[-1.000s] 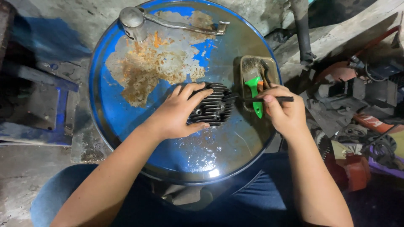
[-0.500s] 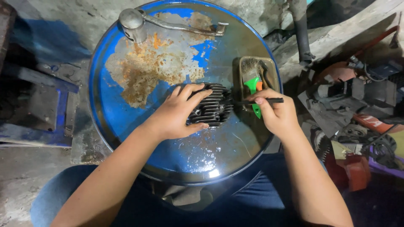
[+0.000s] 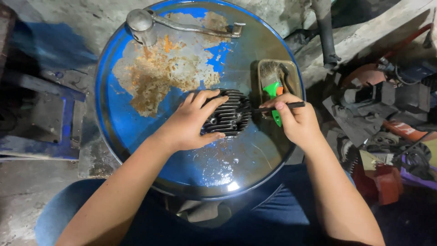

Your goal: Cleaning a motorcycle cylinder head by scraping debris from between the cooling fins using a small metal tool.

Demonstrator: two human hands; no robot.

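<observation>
A round blue drum top (image 3: pixel 136 132), rusted and scraped bare over much of its upper half, fills the middle of the view; its near edge at 6 o'clock is partly hidden by the person's knees in blue trousers. At 3 o'clock, off the drum, lies a heap of machine parts (image 3: pixel 387 132), dark and jumbled, too cluttered to tell piece from piece. At 12 o'clock on the drum rests a metal lever (image 3: pixel 182 23) with a round knob at its left end. At 2 o'clock sits a small rectangular tray (image 3: pixel 295 73); a green-handled tool (image 3: pixel 273 91) lies in it, the lower part covered by the right hand.

Just right of the drum's centre lies a black finned metal part (image 3: pixel 230 114). The left hand (image 3: pixel 191 123) presses down on it, fingers spread over its left half and hiding that side. The right hand (image 3: pixel 298 120), at 3 o'clock from the part, pinches a thin dark rod (image 3: pixel 291 105) whose tip points at the fins; whether the tip touches them cannot be made out.
</observation>
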